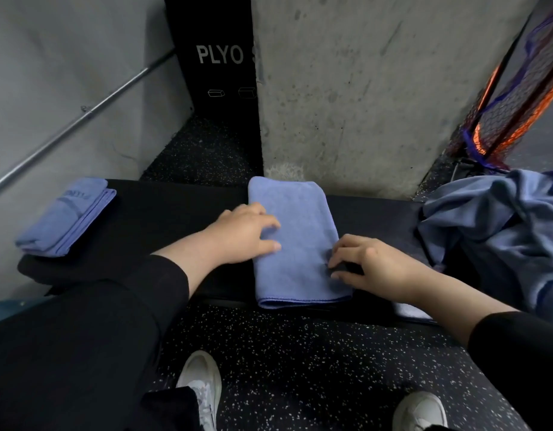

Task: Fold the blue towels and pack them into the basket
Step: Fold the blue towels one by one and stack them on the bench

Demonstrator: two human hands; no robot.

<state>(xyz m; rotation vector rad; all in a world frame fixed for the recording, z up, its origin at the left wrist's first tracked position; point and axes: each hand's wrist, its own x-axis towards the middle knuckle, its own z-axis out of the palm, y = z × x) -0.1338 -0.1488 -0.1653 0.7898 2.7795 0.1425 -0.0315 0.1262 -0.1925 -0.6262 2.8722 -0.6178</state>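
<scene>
A folded blue towel (295, 241) is being held flat on the black bench (163, 209), lying between the two hands. Its left edge is being pressed by the left hand (244, 234), fingers spread and straight. Its right edge is being touched by the right hand (371, 264), fingertips curled down; whether the edge is being pinched cannot be told. Folded towels (66, 217) are lying well apart at the left end, and unfolded towels (499, 225) are piled at the right.

Gym corner, as my head view shows it.
I see a black box (211, 54) lettered "PLYO" standing behind a concrete pillar (362, 88), a metal bar (82, 119) slanting along the grey wall at left, orange-and-purple netting (515, 101) at right, and speckled black flooring (300, 362) under two white shoes (200, 384).
</scene>
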